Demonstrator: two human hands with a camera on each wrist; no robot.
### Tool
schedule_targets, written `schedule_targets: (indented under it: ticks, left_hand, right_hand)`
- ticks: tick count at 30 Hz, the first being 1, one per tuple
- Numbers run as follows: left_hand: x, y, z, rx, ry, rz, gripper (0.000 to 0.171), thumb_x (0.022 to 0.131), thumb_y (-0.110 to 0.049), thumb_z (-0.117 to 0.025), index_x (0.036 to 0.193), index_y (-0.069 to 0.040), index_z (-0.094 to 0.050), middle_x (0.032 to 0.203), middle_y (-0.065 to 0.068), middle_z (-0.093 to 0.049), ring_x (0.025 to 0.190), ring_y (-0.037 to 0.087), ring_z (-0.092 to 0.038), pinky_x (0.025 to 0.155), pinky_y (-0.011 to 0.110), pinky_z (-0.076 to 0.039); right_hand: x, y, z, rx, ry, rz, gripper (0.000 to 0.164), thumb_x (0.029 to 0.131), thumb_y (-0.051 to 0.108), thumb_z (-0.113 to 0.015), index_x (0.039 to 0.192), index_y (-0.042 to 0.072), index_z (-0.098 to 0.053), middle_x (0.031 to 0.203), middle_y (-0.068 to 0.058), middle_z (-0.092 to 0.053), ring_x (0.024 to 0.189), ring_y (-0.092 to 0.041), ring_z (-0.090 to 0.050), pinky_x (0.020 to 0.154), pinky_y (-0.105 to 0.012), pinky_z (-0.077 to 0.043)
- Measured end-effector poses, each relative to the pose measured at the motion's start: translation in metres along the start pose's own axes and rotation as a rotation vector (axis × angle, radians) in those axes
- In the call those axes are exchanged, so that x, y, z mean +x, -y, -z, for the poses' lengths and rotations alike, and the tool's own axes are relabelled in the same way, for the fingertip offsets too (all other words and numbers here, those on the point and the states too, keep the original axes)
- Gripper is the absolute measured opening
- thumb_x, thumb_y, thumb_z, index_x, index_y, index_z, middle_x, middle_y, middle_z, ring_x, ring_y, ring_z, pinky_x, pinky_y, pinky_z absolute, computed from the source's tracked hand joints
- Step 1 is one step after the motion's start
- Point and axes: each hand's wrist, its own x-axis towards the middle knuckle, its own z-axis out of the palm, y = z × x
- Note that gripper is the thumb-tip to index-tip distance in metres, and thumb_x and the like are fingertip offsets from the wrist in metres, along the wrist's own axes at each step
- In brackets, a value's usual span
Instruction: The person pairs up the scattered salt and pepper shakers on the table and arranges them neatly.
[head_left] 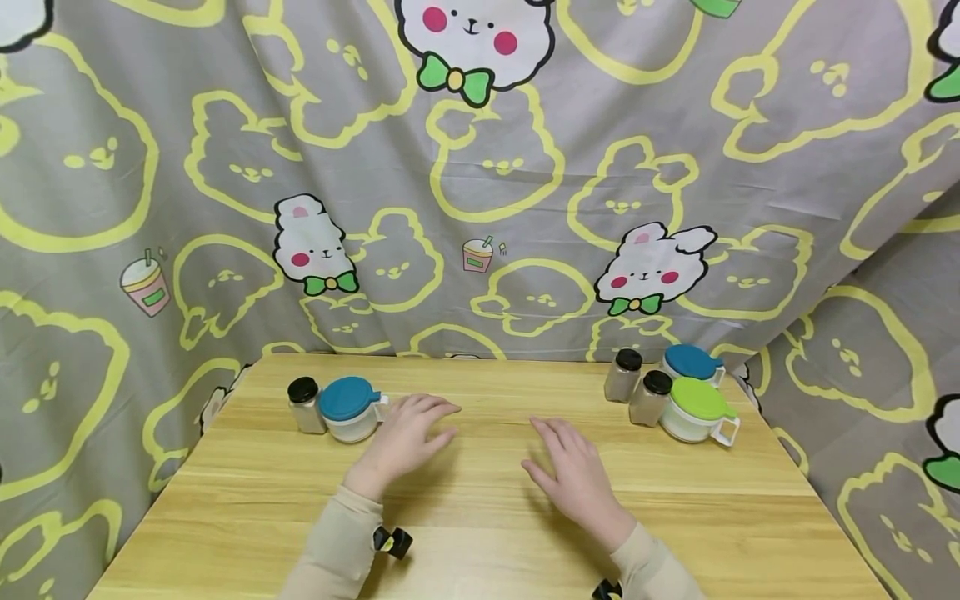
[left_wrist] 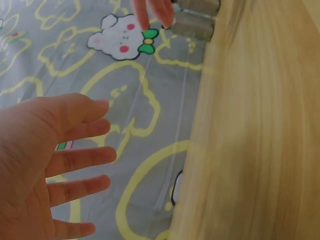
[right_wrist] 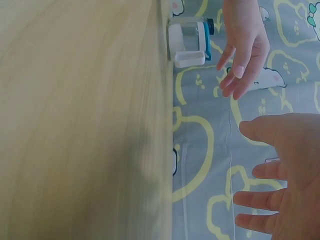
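My left hand point(head_left: 405, 437) hovers over the left half of the wooden table, fingers extended and holding nothing. Close behind it stands a clear jar with a blue lid point(head_left: 349, 408) and white handle, the handle partly covered by the hand in the head view. A shaker jar with a black cap point(head_left: 306, 406) is beside that jar. My right hand point(head_left: 576, 473), fingers loosely spread and with nothing in its grasp, is over the table right of the middle. Both palms show bare in the wrist views, the left palm point(left_wrist: 30, 160) and the right palm point(right_wrist: 300, 175).
At the back right are two black-capped shakers point(head_left: 649, 398), a green-lidded jar point(head_left: 696, 410) with a white handle and another blue-lidded jar point(head_left: 692, 362) behind it. A patterned grey curtain point(head_left: 510, 200) hangs along the back and sides of the table point(head_left: 480, 533).
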Motion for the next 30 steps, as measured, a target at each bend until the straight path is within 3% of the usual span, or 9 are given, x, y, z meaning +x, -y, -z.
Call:
schedule_targets:
  ticks: [20,30]
  left_hand:
    - [0.011,-0.024,-0.017,0.003,-0.016,-0.062,0.034,0.094,-0.036,-0.062,0.124,-0.020,-0.067,0.125,0.001,-0.066,0.121,0.026,-0.056,0.107,0.054,-0.039]
    - [0.020,-0.036,-0.017,0.000,-0.012,-0.070,0.034,0.096,-0.039,-0.060,0.125,-0.023,-0.066,0.127,0.000,-0.065,0.122,0.024,-0.056,0.109,0.052,-0.039]
  right_hand:
    - [-0.009,-0.025,0.022,-0.056,-0.035,-0.060,0.066,0.083,0.034,-0.076,0.139,0.009,-0.052,0.124,-0.015,-0.060,0.115,-0.035,-0.058,0.090,-0.057,-0.049]
    - [-0.012,-0.036,0.031,-0.046,-0.027,-0.105,0.066,0.085,0.035,-0.074,0.141,0.009,-0.050,0.127,-0.017,-0.059,0.117,-0.035,-0.056,0.092,-0.059,-0.047]
